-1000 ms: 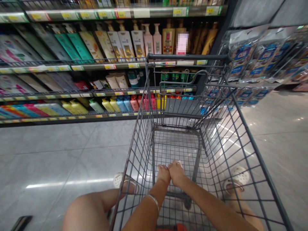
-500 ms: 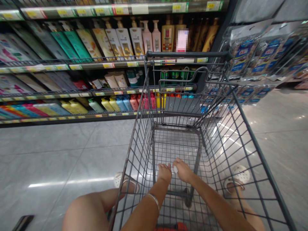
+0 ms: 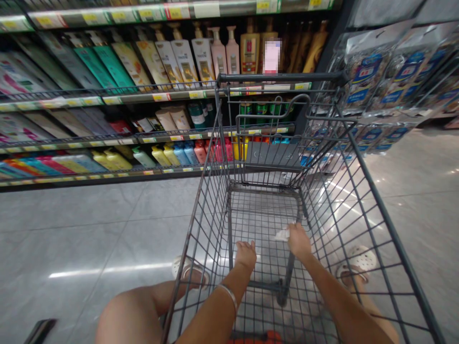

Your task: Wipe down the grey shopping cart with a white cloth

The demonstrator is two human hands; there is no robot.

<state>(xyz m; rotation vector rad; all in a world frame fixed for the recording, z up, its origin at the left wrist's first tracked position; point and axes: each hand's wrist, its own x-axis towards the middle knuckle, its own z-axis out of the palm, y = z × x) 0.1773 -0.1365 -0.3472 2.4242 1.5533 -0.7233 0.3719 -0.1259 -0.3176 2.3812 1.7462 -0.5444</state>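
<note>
A grey wire shopping cart (image 3: 380, 205) fills the middle and right of the view, with both my arms reaching down into its basket. My right hand (image 3: 300, 241) is closed on a small whitish tissue (image 3: 282, 235) that sticks out to its left, above the cart's mesh floor. To the left of it, my left hand (image 3: 245, 255) rests low over the mesh with fingers bent and pressed together; whether anything lies under them is hidden. A pale bracelet (image 3: 229, 296) circles the left wrist.
Shelves (image 3: 143, 98) of shampoo and lotion bottles run behind the cart. Packaged goods (image 3: 366, 79) hang at the right. My white clogs (image 3: 364, 258) flank the cart on the grey floor (image 3: 89, 239). Something orange (image 3: 270, 336) shows below the basket.
My right hand has moved right and slightly forward, away from my left hand, carrying the tissue. My left hand has stayed almost in place.
</note>
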